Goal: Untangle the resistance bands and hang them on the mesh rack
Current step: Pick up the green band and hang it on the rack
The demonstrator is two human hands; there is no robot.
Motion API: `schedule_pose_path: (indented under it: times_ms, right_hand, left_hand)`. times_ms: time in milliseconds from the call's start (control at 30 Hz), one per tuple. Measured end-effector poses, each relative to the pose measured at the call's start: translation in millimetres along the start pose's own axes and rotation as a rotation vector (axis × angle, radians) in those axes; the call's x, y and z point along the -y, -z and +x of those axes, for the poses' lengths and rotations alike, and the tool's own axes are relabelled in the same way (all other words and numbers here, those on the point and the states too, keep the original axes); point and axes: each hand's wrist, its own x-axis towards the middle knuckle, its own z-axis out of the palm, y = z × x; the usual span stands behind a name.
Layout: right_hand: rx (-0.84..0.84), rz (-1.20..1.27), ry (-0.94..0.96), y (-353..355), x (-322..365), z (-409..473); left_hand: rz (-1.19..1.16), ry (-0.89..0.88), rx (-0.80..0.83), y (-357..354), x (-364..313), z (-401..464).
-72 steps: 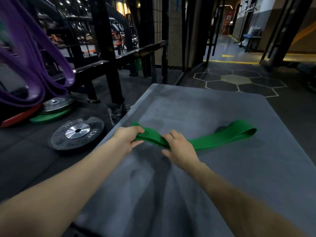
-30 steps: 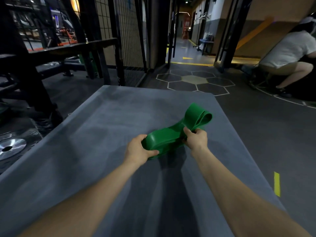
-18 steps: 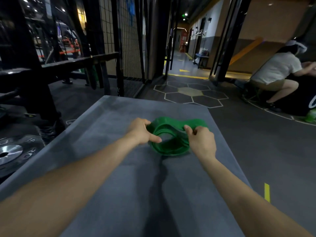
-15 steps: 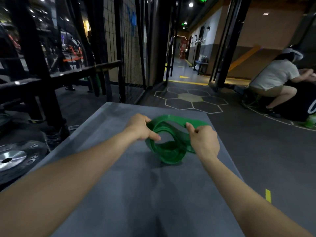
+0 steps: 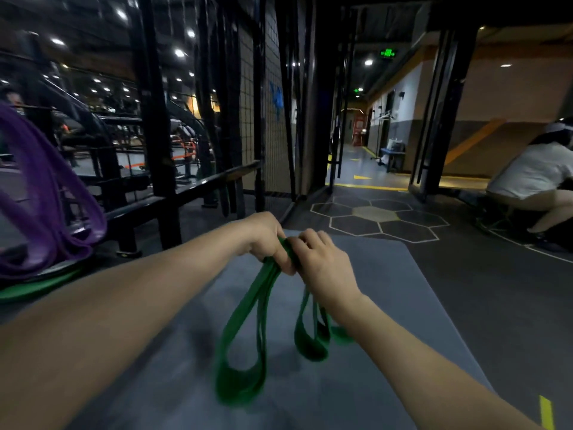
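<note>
Head view shows left hand (image 5: 269, 240) and right hand (image 5: 319, 259) pinching the flat green rubber resistance band (image 5: 245, 330) bunched over the grey mat (image 5: 387, 283); dangling loops could re-twist before hanging.

Dim gym lit by small ceiling spots; motion blur, edges bowed by wide-angle lens.
</note>
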Motion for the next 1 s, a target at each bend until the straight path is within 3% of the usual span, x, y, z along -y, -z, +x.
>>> schedule_pose_path:
  times_ms: [300, 433, 700, 800, 1000]
  right_hand:
    - [-0.033, 0.222, -0.123, 27.2, 24.2, 28.0]
    - [-0.055, 0.29, -0.195, 35.1, 29.0, 35.1]
    - [-0.113, 0.433, -0.35, 44.6, 26.0, 38.4]
    - [-0.101, 0.476, -0.391, 41.4, 28.9, 39.2]
    - [-0.03, 0.519, -0.293, 33.7, 36.8, 32.8]
  left_hand:
    - [-0.37, -0.168, -0.051, -0.7, 55.0, -39.4]
    - [-0.534, -0.229, -0.214, -14.5, 67.0, -51.0]
    - [-0.53, -0.298, -0.238, 5.2, 50.7, -54.2]
    - [-0.471, -0.298, -0.356, 5.4, 52.1, -55.5]
    - [-0.589, -0.331, -0.272, 30.6, 59.0, -62.5]
